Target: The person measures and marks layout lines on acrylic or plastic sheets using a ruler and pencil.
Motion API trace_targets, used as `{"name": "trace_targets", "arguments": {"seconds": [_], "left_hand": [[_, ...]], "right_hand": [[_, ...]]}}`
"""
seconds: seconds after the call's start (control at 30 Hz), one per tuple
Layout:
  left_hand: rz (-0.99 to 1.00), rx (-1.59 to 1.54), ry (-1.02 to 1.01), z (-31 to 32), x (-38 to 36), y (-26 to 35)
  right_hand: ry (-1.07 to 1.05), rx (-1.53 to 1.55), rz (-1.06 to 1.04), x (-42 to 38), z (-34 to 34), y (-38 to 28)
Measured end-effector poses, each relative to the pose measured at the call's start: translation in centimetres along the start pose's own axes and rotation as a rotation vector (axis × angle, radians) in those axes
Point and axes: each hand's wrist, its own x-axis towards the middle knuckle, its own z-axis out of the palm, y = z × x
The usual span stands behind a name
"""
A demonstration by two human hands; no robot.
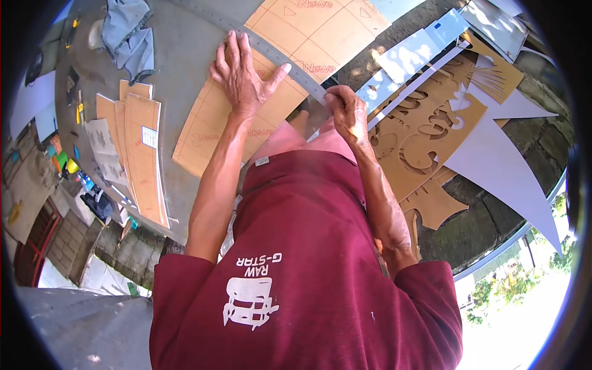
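Item 1. My left hand: flat, fingers spread wide, palm pressing down on the steel rule. It holds nothing.

Item 2. My right hand: fingers curled tight at the near end of the rule. Whatever they grip is hidden, so I cannot tell what it is.

Item 3. Steel rule: long, laid slantwise across the brown-papered sheet, its near end just past the sheet's near edge.

Item 4. Brown-papered sheet: flat on the grey worktop, towards the worktop's right edge, under both hands.

Item 5. Stack of brown panels: along the worktop's left edge, well apart from the hands.

Item 6. Off the worktop's right edge: a sheet with letters cut out, and a white pointed offcut lying over it.

Item 7. Cloth: far left corner.

Step, as I judge it: a line run along the rule's edge. The next stroke calls for steady left-hand pressure so the rule does not slip.
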Motion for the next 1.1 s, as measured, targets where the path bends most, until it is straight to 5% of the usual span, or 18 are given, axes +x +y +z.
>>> {"name": "trace_targets", "arguments": {"seconds": [1.1], "left_hand": [[-0.012,0.079,-0.004,0.5,0.0,0.3]], "right_hand": [[-0.066,-0.085,-0.148,0.9,-1.1,0.5]]}}
